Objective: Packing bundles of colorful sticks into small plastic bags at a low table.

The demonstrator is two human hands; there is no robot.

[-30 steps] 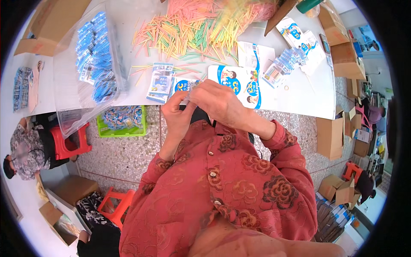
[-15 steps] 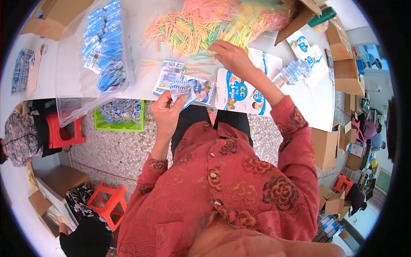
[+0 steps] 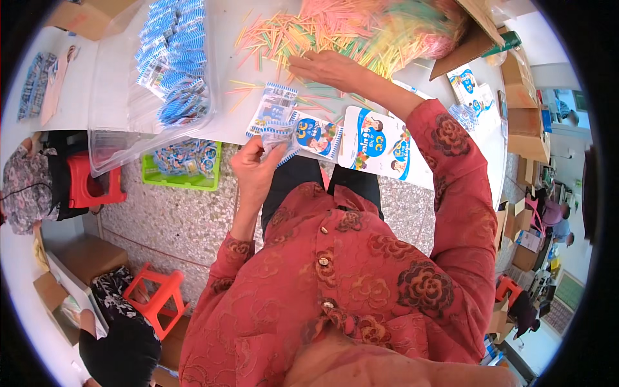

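My left hand (image 3: 255, 166) is closed, pinching a small clear packet (image 3: 278, 133) with blue-and-white striped ends near the table's front edge. Under and beside it lie another striped packet (image 3: 277, 102) and a printed white-and-blue card (image 3: 315, 135). My right hand (image 3: 327, 69) reaches over the near side of a heap of thin coloured sticks (image 3: 284, 40), pink, yellow and green. Its fingers are bunched and bent downward; whatever may be between the fingertips is hidden. Right of the left hand, a larger printed card (image 3: 374, 143) lies at the table edge, partly under my right forearm.
A clear plastic bin (image 3: 106, 138) at the left holds many striped packets (image 3: 173, 61). Below it stands a green crate (image 3: 180, 183) of packets. An open cardboard box (image 3: 467, 55) and more cards (image 3: 474, 90) are at the right. Red stools (image 3: 155, 297) and other people stand around.
My right hand has moved a little left over the sticks, its fingers lower toward them. The left hand still grips the packet. The whole view has shifted slightly.
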